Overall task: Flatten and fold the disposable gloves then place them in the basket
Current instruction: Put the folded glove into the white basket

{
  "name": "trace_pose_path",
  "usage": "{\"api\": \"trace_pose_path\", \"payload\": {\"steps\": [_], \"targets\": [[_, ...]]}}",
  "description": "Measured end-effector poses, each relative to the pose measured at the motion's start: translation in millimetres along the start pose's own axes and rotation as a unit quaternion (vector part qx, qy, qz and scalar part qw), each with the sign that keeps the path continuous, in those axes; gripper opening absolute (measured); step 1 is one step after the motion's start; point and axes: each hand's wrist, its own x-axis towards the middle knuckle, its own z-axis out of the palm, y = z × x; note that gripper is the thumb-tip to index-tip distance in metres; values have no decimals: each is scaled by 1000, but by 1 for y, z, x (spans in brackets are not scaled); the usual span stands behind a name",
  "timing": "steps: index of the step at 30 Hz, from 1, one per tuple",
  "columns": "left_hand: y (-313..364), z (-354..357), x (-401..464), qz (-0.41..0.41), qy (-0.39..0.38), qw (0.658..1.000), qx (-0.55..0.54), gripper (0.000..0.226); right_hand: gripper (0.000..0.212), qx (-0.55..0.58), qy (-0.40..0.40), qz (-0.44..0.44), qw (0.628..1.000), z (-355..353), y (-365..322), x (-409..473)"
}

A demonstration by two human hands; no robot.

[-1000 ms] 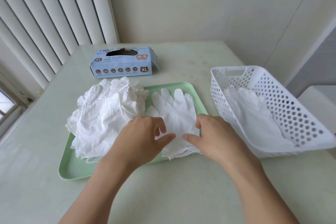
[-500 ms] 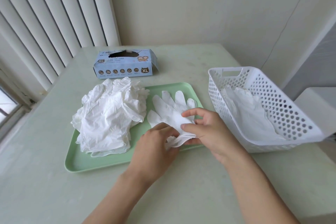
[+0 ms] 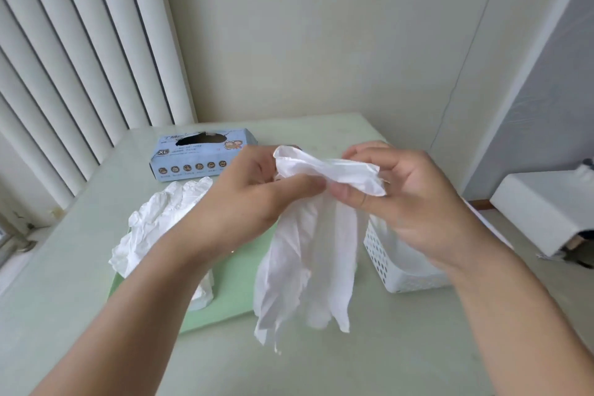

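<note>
A white disposable glove [image 3: 308, 254] hangs in the air in front of me, cuff up and fingers dangling over the table. My left hand [image 3: 254, 190] pinches the cuff at its left end. My right hand [image 3: 408, 199] pinches the same cuff at its right end. A crumpled pile of white gloves [image 3: 160, 222] lies on the green tray [image 3: 238, 270] below, partly hidden by my left forearm. The white perforated basket [image 3: 392, 260] stands to the right, mostly hidden behind my right hand and wrist.
A blue glove box [image 3: 196, 157] marked XL sits at the back of the pale green table [image 3: 385, 347]. Vertical blinds hang on the left. A white box-shaped object [image 3: 540, 206] stands off the table to the right.
Both hands lifted the flat glove off the tray and raised it well above the table; it now hangs by its cuff. The view tilted upward.
</note>
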Motion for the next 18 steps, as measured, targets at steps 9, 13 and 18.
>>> {"api": "trace_pose_path", "payload": {"steps": [9,13,18], "targets": [[17,63,60,-72,0,993,-98,18,15,119,107,172,972,-79,-19,12],[8,76,120,-95,37,990,-96,22,8,99,134,185,968,-112,-4,55],[14,75,175,6,65,995,-79,8,7,40,118,105,987,-149,-5,90]]}}
